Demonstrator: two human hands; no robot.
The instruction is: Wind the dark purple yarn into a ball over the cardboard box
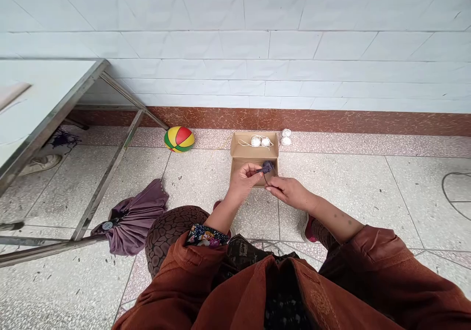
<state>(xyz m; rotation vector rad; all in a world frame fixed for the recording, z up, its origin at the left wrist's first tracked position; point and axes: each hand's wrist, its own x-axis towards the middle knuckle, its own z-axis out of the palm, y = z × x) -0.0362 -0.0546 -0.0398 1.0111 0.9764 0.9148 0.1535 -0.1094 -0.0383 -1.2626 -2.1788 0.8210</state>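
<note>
Over the open cardboard box, my left hand is closed, pinching a small bundle of dark purple yarn between thumb and fingers. A dark strand runs down from the bundle to my right hand, whose fingers are closed on it. Two white yarn balls with loose cream strands lie in the box's lid side. Just right of the box, more white balls rest on the floor against the wall.
A multicoloured ball lies left of the box. A folded purple umbrella is on the floor beside a metal-framed table. Under that table are a shoe and dark tangled yarn. A cable curls at right.
</note>
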